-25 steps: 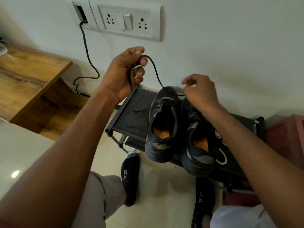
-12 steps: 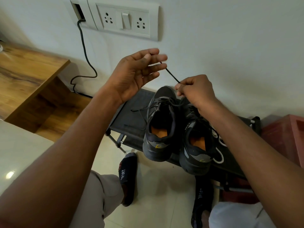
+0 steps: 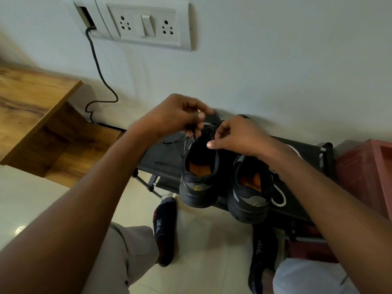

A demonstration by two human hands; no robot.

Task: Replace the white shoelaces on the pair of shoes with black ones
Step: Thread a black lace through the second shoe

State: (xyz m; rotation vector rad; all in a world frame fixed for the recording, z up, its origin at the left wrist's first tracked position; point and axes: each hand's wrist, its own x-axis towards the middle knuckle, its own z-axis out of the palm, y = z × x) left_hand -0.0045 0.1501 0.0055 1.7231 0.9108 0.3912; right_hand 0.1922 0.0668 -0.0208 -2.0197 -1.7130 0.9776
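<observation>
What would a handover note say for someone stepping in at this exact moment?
Left hand and right hand both pinch the black lace over the left shoe, near its toe end; the exact grip is blurred. Both shoes sit heels toward you on the black rack. A white lace lies loose beside the right shoe. Left shoe's black lacing is under way; whether the right shoe has a lace cannot be seen.

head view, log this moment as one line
left hand pinching black lace | right hand pinching same lace | over left shoe | white lace lies beside right shoe
</observation>
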